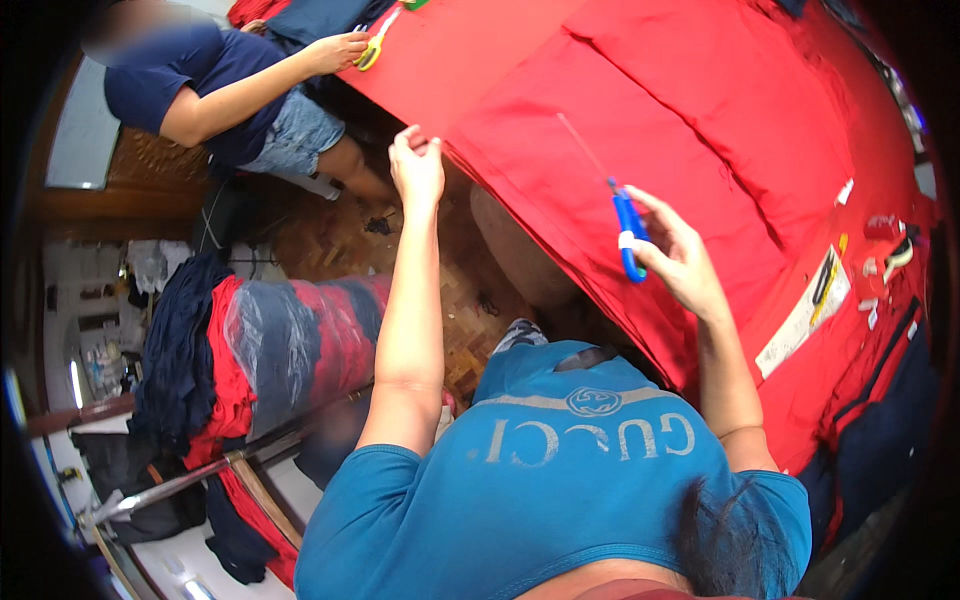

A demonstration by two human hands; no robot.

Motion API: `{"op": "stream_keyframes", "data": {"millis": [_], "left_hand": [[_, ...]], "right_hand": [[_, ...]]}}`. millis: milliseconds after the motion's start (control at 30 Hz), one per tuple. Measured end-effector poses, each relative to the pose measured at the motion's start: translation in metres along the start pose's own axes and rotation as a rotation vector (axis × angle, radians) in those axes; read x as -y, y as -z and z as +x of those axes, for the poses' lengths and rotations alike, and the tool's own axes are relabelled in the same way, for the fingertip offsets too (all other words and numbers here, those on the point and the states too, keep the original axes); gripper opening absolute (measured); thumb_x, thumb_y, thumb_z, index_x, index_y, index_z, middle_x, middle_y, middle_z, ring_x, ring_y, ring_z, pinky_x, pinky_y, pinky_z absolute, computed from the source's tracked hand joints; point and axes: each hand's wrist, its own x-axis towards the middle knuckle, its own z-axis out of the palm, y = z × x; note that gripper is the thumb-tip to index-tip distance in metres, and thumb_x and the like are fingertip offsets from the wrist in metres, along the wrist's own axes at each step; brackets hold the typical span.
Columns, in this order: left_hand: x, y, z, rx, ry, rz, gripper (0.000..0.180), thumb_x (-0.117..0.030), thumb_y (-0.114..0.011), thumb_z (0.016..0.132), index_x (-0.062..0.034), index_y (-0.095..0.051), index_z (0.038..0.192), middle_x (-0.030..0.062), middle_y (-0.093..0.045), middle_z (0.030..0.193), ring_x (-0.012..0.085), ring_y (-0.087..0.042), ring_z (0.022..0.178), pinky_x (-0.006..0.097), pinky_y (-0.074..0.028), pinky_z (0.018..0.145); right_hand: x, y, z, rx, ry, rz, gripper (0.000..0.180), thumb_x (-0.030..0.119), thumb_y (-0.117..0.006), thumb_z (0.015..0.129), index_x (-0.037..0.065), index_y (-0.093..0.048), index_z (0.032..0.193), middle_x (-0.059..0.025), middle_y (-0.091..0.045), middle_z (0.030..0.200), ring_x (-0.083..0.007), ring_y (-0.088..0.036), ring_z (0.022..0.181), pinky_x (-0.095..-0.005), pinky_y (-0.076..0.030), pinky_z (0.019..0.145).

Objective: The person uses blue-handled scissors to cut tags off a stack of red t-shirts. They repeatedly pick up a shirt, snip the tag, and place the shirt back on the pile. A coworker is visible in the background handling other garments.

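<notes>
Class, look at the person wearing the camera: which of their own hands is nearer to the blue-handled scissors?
Right. The right hand holds the blue-handled scissors in its grip over the red fabric. The left hand is well off to the left, pinching the fabric's edge.

Scissors (626, 232) handle hidden in right hand (680, 255) grip.

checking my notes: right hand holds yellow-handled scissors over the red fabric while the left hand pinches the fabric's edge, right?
Not quite. In the head view the scissors in the right hand have blue handles; the yellow-handled pair belongs to the other person. The rest holds: they are over the red fabric, and the left hand pinches its edge.
</notes>
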Motion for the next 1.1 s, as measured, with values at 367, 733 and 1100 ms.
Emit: {"op": "stream_keyframes", "data": {"millis": [367,733,1100], "left_hand": [[0.010,-0.087,0.007,0.327,-0.536,0.678,0.071,-0.064,-0.030,0.094,-0.0208,-0.027,0.150,0.0100,-0.018,0.158,0.0331,-0.011,0.146,0.061,-0.006,0.113],[0.027,-0.022,0.044,0.143,-0.463,0.404,0.026,-0.030,-0.070,0.083,-0.0049,-0.067,0.091,0.0138,-0.070,0.091,0.0319,-0.067,0.086,0.041,-0.052,0.076],[-0.003,-0.001,0.086,0.643,-0.363,-0.111,0.024,-0.011,-0.060,0.092,-0.0033,-0.051,0.113,0.0081,-0.060,0.102,0.0162,-0.057,0.099,0.032,-0.046,0.086]], "right_hand": [[-0.037,-0.009,-0.145,-0.738,-0.059,-0.657,0.069,-0.004,-0.058,0.078,0.009,-0.040,0.143,-0.0124,-0.057,0.108,-0.0160,-0.057,0.087,-0.0293,-0.048,0.080],[-0.048,-0.036,-0.174,-1.020,-0.009,-0.358,0.055,-0.004,-0.052,0.085,0.002,-0.042,0.139,-0.0143,-0.056,0.123,-0.0182,-0.057,0.111,-0.0314,-0.046,0.097],[-0.032,-0.006,-0.253,-0.546,-0.474,-0.378,0.056,0.000,-0.063,0.070,0.005,-0.056,0.126,-0.0083,-0.064,0.097,-0.0156,-0.061,0.089,-0.0304,-0.048,0.081]]}}
